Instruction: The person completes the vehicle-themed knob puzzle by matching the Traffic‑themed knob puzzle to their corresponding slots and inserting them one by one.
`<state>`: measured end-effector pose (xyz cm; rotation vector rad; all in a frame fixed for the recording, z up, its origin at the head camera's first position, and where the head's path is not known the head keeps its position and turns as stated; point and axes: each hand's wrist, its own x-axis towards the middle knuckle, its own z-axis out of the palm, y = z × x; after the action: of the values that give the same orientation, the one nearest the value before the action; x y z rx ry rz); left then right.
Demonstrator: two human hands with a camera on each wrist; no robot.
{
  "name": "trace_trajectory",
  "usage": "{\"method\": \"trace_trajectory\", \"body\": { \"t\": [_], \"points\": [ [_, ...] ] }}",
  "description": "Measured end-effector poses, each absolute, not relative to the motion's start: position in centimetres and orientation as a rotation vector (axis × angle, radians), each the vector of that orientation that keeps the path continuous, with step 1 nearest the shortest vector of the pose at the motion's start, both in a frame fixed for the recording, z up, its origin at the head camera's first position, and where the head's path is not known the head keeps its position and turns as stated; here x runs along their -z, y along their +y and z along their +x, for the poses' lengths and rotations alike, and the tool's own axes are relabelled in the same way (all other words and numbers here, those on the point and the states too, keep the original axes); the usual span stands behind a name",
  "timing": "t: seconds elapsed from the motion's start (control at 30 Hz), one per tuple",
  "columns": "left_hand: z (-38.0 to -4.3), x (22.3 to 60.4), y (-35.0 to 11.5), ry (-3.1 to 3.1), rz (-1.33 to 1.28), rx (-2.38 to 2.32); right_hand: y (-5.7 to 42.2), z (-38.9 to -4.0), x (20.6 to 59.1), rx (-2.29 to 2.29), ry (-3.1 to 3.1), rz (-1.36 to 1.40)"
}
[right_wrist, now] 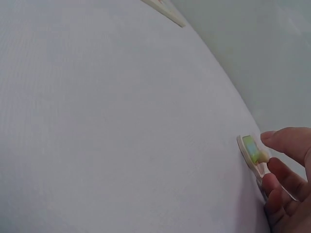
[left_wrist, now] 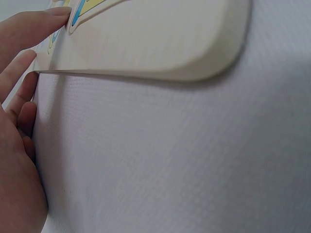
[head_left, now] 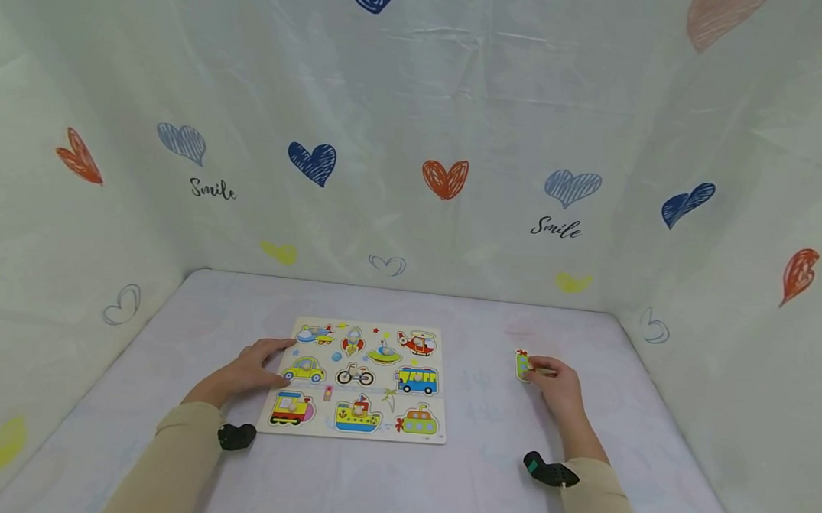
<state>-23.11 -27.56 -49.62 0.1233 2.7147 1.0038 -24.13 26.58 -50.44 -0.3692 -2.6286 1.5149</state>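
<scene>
My right hand (head_left: pixel 558 385) is at a green submarine puzzle piece (right_wrist: pixel 250 148) with a red propeller, right of the board. In the right wrist view, the index fingertip meets the piece's small knob (right_wrist: pixel 263 156), while the thumb stands a little apart from it. The hand hides part of the piece in the head view. My left hand (head_left: pixel 242 370) rests at the left edge of a wooden vehicle puzzle board (head_left: pixel 371 383), fingers extended and fingertips on its surface. The submarine space (head_left: pixel 418 420) at the board's lower right shows a matching printed picture.
Other vehicles on the board include a bus (head_left: pixel 417 380), a ship (head_left: pixel 358 415), a train (head_left: pixel 291 409) and a helicopter (head_left: pixel 417 342). The board lies on a white-covered table (head_left: pixel 484 474). Heart-patterned curtains (head_left: pixel 385 225) enclose its back and sides.
</scene>
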Motion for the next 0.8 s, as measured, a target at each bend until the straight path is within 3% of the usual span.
{"method": "trace_trajectory", "body": {
  "t": [0.8],
  "points": [
    [-23.1, 49.7, -27.4, 2.707, 0.096, -1.013, 26.5, -25.4, 51.4, -1.32, -2.728, -0.425]
  ]
}}
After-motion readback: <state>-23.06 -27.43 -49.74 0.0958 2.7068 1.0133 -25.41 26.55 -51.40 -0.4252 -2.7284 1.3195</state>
